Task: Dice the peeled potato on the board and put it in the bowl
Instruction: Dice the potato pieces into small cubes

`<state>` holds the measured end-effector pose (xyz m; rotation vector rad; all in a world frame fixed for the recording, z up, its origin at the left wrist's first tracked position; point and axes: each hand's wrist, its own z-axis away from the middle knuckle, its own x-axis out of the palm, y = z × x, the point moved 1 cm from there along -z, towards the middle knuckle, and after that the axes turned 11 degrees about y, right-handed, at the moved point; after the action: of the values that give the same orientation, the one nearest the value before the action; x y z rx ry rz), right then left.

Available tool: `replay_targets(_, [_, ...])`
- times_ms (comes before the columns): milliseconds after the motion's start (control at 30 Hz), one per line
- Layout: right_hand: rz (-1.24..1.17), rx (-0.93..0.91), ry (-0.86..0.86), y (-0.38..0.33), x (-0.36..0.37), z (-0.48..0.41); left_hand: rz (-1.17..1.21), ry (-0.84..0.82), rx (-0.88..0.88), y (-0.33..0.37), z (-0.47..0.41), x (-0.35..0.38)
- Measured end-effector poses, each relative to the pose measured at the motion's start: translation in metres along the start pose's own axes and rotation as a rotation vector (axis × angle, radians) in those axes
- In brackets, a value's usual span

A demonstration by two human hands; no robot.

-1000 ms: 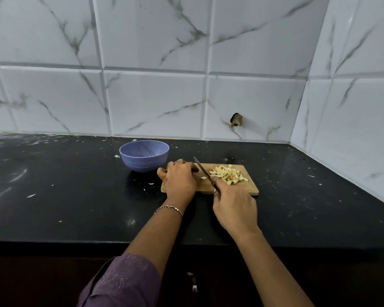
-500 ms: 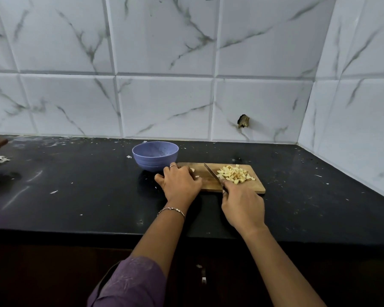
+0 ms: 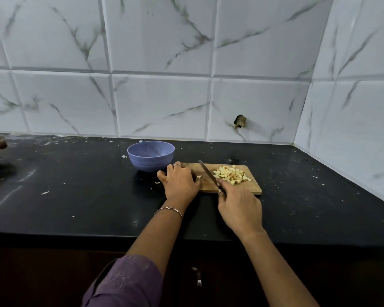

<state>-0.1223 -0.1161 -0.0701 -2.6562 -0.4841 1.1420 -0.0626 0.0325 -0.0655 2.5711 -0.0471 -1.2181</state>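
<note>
Pile of diced potato (image 3: 232,175) on cutting board (image 3: 252,188), right of knife (image 3: 207,173). Fingers of right hand (image 3: 239,207) wrap knife handle. Fingers of left hand (image 3: 181,182) curled at board's left end, one potato piece (image 3: 198,177) beside them; hold unclear

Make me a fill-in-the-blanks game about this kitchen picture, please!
1. The right hand has its grip on a ____.
2. The diced potato lies piled on the wooden ____.
3. The left hand has a ____ around its wrist.

Missing words: knife; board; bracelet.
</note>
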Motion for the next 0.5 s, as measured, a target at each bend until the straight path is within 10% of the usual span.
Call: replay_targets(500, [0.068, -0.121, -0.031, -0.0042, 0.0061, -0.0018, 0.098, 0.013, 0.054, 0.0078, -0.0079, 0.0074])
